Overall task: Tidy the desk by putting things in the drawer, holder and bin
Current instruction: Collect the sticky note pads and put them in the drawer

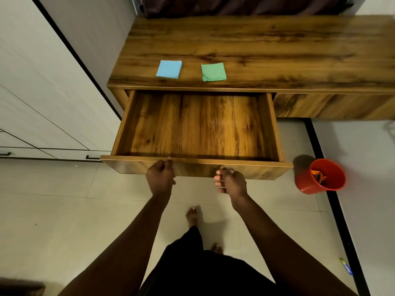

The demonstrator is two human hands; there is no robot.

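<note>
Left hand (161, 175) gripping lip of wooden drawer (198, 124), presumably readying it for blue paper square (169, 69), green paper square (213, 72); right hand (230, 182) curling, grip unclear.

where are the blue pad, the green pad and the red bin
blue pad (169, 69), head view, middle of its top sheet
green pad (213, 72), head view, middle of its top sheet
red bin (304, 183), head view, on its outer wall

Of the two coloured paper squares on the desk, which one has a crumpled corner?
The green square, right of the blue square; its near left corner is bent, while the blue one looks flat.
</note>
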